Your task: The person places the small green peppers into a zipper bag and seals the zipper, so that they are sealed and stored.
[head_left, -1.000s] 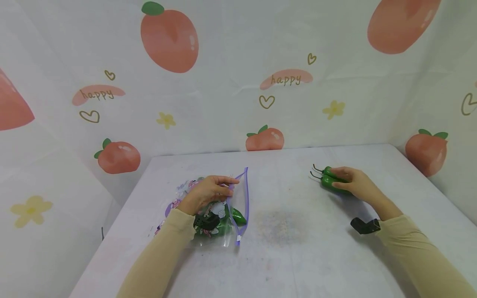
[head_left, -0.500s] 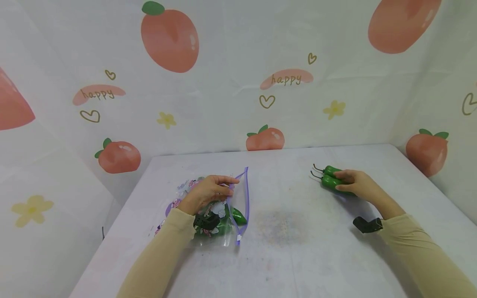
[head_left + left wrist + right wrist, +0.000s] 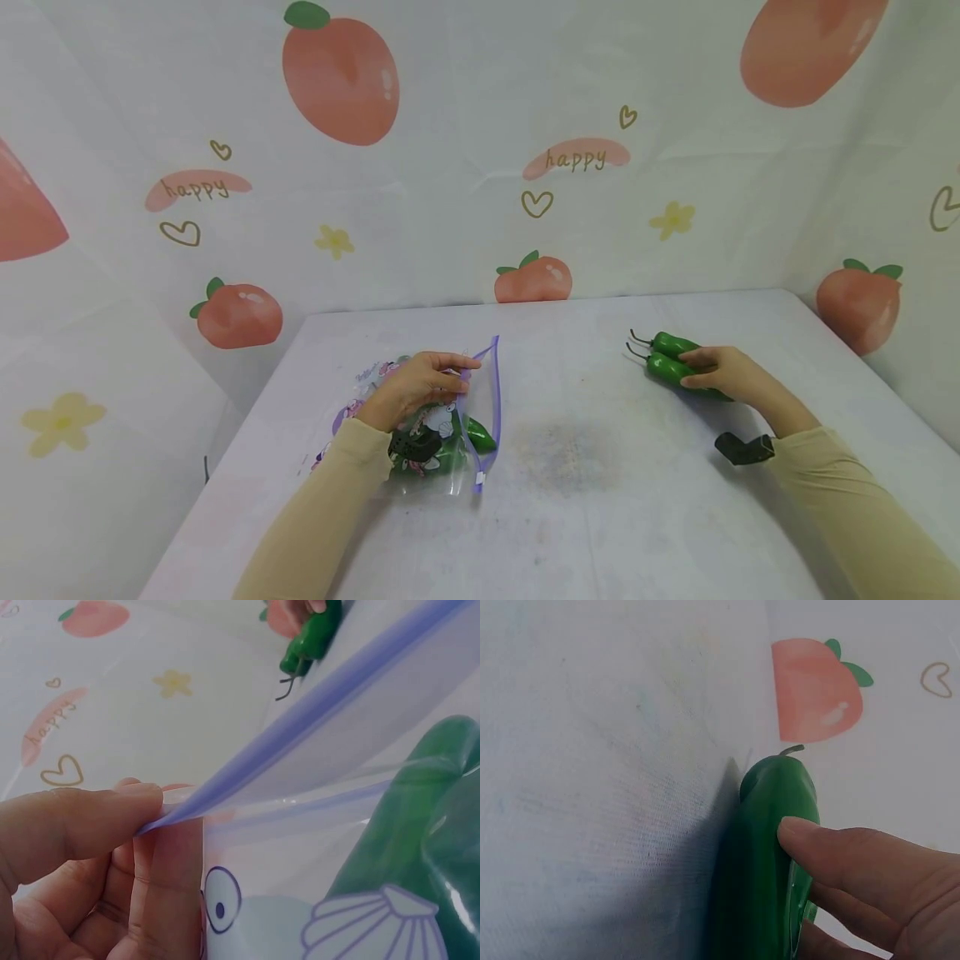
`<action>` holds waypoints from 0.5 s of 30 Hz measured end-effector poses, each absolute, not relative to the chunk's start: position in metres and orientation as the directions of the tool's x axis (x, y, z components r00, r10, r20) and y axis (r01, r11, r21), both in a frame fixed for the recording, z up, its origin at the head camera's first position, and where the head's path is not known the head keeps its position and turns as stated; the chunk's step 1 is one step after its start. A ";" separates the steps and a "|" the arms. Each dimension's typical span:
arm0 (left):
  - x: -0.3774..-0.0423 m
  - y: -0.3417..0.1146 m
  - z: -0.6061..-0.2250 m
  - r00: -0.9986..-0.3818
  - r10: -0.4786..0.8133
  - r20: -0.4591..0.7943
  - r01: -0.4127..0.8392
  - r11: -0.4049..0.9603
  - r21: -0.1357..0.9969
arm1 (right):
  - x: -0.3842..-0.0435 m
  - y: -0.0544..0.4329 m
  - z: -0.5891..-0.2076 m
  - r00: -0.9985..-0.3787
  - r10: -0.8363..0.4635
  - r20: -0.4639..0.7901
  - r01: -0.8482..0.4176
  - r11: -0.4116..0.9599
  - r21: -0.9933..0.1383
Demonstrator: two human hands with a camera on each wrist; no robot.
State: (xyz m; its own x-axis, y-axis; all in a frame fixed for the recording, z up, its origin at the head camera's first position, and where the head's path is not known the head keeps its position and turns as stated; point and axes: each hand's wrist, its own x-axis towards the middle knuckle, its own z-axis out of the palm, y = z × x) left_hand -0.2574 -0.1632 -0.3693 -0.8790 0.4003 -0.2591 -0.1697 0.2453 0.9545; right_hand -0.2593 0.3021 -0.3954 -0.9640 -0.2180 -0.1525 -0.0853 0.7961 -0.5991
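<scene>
A clear zip bag (image 3: 456,483) with a purple zip edge and cartoon prints lies at left in the head view, its mouth spread toward the right. Green peppers (image 3: 480,435) show inside it. My left hand (image 3: 416,387) pinches the upper edge of the mouth between thumb and fingers. On the right, two long green chili peppers (image 3: 663,369) lie side by side, thin stems pointing left. My right hand (image 3: 723,371) grips them from the right; in the right wrist view the thumb (image 3: 802,832) presses on the nearer pepper (image 3: 754,862), other fingers partly hidden behind it.
All this is on a white-covered table (image 3: 585,533), with a brownish stain (image 3: 566,458) between bag and peppers. A white curtain (image 3: 450,208) printed with peaches, hearts and flowers stands behind and at both sides.
My right hand has slid a little to the right along the two peppers, uncovering more of them toward the stems. The peppers barely shifted. My left hand and the bag have stayed still.
</scene>
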 end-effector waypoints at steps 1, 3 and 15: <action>-0.257 -0.163 -0.369 -0.878 0.403 -0.258 -0.166 0.249 0.954 | -0.259 0.302 -0.395 -0.962 -0.210 -0.172 -0.068 0.802 -0.594; -0.257 -0.163 -0.370 -0.878 0.403 -0.259 -0.166 0.252 0.954 | -0.260 0.302 -0.395 -0.958 -0.207 -0.197 -0.054 0.808 -0.587; -0.259 -0.163 -0.374 -0.879 0.401 -0.258 -0.170 0.243 0.955 | -0.259 0.303 -0.396 -0.956 -0.220 -0.192 -0.074 0.819 -0.569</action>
State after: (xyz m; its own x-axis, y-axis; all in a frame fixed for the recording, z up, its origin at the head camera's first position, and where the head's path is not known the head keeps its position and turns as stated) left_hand -0.2587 -0.1635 -0.3740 -0.8788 0.4014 -0.2582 -0.1697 0.2429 0.9551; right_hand -0.2594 0.3034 -0.3961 -0.9564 -0.2200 -0.1921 -0.0740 0.8189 -0.5692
